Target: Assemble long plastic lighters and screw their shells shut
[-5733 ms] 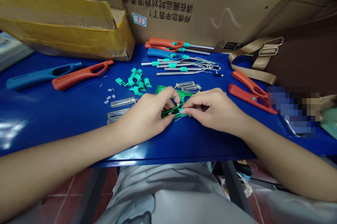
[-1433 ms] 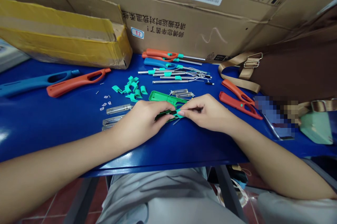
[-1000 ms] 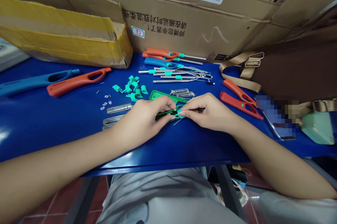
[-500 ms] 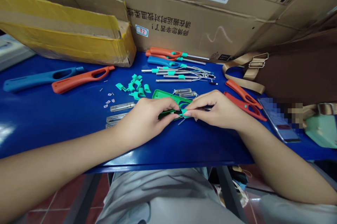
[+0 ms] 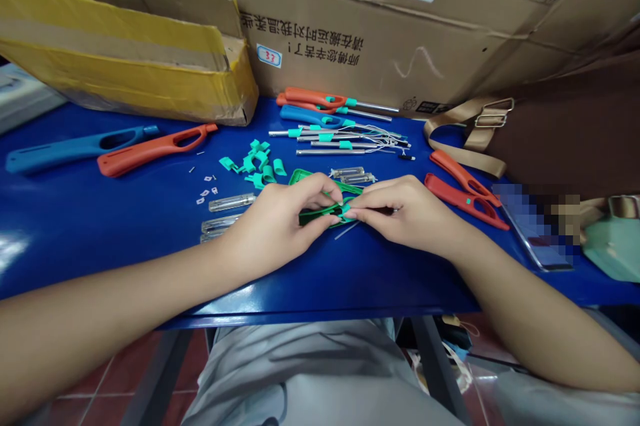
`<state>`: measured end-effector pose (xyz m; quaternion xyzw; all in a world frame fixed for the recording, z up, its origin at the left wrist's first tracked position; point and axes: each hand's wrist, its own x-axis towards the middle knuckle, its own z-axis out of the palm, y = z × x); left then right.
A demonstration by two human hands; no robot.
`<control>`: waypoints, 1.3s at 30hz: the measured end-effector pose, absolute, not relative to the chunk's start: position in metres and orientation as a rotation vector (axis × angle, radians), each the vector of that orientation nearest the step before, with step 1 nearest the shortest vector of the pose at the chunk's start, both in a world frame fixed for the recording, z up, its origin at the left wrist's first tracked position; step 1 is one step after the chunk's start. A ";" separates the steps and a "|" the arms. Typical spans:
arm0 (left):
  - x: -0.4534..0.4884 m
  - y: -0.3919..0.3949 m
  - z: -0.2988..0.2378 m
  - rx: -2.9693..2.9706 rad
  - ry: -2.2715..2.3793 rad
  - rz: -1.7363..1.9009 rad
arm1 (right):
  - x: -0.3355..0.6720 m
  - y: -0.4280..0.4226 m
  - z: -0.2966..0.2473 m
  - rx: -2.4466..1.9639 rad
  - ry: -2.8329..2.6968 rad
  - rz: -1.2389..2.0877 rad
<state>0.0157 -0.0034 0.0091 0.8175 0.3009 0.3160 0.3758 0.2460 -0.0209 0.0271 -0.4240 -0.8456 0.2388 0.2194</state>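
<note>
A green plastic lighter shell [image 5: 320, 215] lies on the blue table [image 5: 100, 226], near its front edge. My left hand [image 5: 280, 219] has its fingers curled round the shell and grips it from the left. My right hand [image 5: 405, 213] pinches a small teal part [image 5: 345, 210] against the shell's middle. A thin metal rod [image 5: 346, 231] sticks out below my right fingertips. Both hands meet over the shell, and much of it is hidden by them.
Loose teal clips [image 5: 255, 163], clear tubes [image 5: 233, 201] and metal rods with wires [image 5: 345, 139] lie behind my hands. Orange shells [image 5: 463, 186] lie right, an orange [image 5: 150, 151] and a blue shell [image 5: 70, 149] left. Cardboard boxes [image 5: 380, 26] line the back; a brown bag [image 5: 565, 126] stands right.
My hands stay on the green shell with small finger shifts; my left thumb has lifted over the shell's top. The view has drifted slightly since the earliest frame.
</note>
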 end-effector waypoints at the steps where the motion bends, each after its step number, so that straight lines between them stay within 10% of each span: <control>1: 0.016 -0.003 0.009 2.098 0.766 0.816 | 0.246 -0.022 0.028 -1.196 -2.351 0.629; 39: 0.015 0.005 0.008 2.405 0.811 0.570 | 0.259 -0.020 0.035 -1.140 -2.627 0.629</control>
